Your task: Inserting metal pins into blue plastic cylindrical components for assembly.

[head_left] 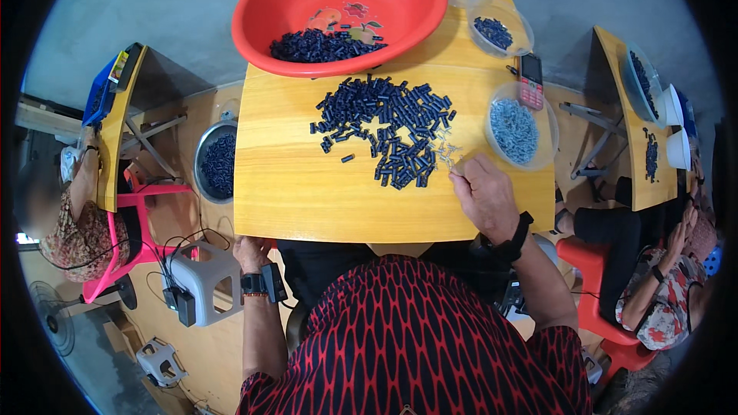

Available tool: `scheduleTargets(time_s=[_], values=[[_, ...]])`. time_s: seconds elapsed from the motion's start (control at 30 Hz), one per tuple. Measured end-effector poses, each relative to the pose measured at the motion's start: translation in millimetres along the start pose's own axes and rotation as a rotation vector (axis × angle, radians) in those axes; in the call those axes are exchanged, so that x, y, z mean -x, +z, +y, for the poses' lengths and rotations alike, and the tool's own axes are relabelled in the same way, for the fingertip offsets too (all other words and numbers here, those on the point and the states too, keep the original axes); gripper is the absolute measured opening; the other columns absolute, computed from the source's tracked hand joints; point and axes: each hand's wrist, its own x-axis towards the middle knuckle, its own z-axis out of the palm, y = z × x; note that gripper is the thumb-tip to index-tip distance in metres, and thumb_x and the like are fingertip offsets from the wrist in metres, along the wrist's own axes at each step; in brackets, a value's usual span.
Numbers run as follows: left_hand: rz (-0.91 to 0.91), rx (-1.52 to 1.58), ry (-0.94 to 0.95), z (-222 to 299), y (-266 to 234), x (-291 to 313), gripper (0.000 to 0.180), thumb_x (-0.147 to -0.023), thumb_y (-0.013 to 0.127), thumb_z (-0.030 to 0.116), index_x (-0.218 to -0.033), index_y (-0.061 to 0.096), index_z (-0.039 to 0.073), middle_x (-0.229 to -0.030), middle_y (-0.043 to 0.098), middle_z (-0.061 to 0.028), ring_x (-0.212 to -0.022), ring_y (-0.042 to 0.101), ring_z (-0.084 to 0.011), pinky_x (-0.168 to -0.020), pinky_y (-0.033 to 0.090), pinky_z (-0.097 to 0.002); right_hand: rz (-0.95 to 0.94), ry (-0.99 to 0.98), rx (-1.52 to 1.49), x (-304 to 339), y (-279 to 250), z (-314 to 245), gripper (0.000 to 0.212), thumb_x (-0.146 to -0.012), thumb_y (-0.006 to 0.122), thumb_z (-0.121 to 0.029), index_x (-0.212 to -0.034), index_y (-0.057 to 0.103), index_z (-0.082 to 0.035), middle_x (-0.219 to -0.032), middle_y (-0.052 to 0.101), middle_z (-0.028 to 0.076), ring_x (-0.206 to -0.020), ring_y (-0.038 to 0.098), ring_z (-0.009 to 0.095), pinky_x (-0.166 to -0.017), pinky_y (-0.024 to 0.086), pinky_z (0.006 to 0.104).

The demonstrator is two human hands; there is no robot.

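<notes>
Small silvery pieces (447, 155), between 10 and 11 o'clock from the right hand (488, 196), are apparently being picked; fingertips pinched, contents indiscernible. The left hand's (251, 253) grip cannot be told. Controlled lifting is called for.

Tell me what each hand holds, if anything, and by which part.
Cannot tell: the right hand is pinched beside the small pale pieces, hiding anything in its grip; the left hand is by the table, its grip hidden too.
</notes>
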Motion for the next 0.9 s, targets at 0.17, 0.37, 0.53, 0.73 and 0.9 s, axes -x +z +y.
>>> scheduleTargets(time_s=[0.17, 0.37, 0.53, 0.73, 0.9], values=[[-0.015, -0.003, -0.030, -12, -21, -30, 0.011, -0.091, 0.061, 0.015, -0.100, 0.059, 0.009, -0.077, 0.063, -0.0042, -0.057, 0.058, -0.0152, -0.047, 0.047, -0.0304, 0.027, -0.009, -0.028, -2, 0, -1, 0.013, -0.081, 0.068, -0.005, -0.086, 0.057, -0.005, -0.081, 0.058, 0.014, -0.072, 0.060, 0.038, -0.060, 0.047, 0.0448], [0.159, 0.045, 0.484, 24, -13, -3, 0.029, -0.092, 0.065, 0.008, -0.117, 0.054, 0.002, -0.098, 0.061, -0.0050, -0.082, 0.060, -0.0136, -0.070, 0.050, -0.0261, 0.010, 0.031, -0.124, -3, -4, 4, 0.010, -0.081, 0.068, -0.005, -0.088, 0.060, -0.005, -0.083, 0.059, 0.014, -0.073, 0.061, 0.037, -0.061, 0.049, 0.0436], [-0.131, -0.047, 0.905, 82, 55, 76, 0.023, -0.095, 0.060, 0.005, -0.117, 0.057, -0.001, -0.104, 0.062, -0.0060, -0.092, 0.058, -0.0113, -0.084, 0.048, -0.0259, -0.019, -0.072, -0.146, -6, -7, 5, 0.008, -0.081, 0.066, -0.003, -0.088, 0.062, -0.005, -0.084, 0.060, 0.013, -0.075, 0.063, 0.035, -0.062, 0.049, 0.0428], [-0.589, -0.473, 1.128, 91, 127, 137, 0.009, -0.086, 0.064, -0.005, -0.094, 0.065, 0.001, -0.085, 0.064, -0.0065, -0.076, 0.061, -0.0134, -0.070, 0.050, -0.0262, -0.088, -0.082, -0.083, -6, -9, 4, 0.004, -0.084, 0.062, -0.006, -0.087, 0.061, -0.003, -0.084, 0.060, 0.012, -0.076, 0.062, 0.034, -0.063, 0.050, 0.0424], [-0.689, -0.543, 1.175, 79, 166, 160, 0.017, -0.080, 0.066, -0.010, -0.094, 0.066, 0.000, -0.083, 0.064, -0.0091, -0.066, 0.060, -0.0156, -0.062, 0.049, -0.0268, -0.139, -0.078, 0.015, -3, -12, 4, 0.008, -0.084, 0.063, -0.009, -0.086, 0.059, -0.003, -0.086, 0.059, 0.012, -0.077, 0.061, 0.034, -0.063, 0.048, 0.0441]])
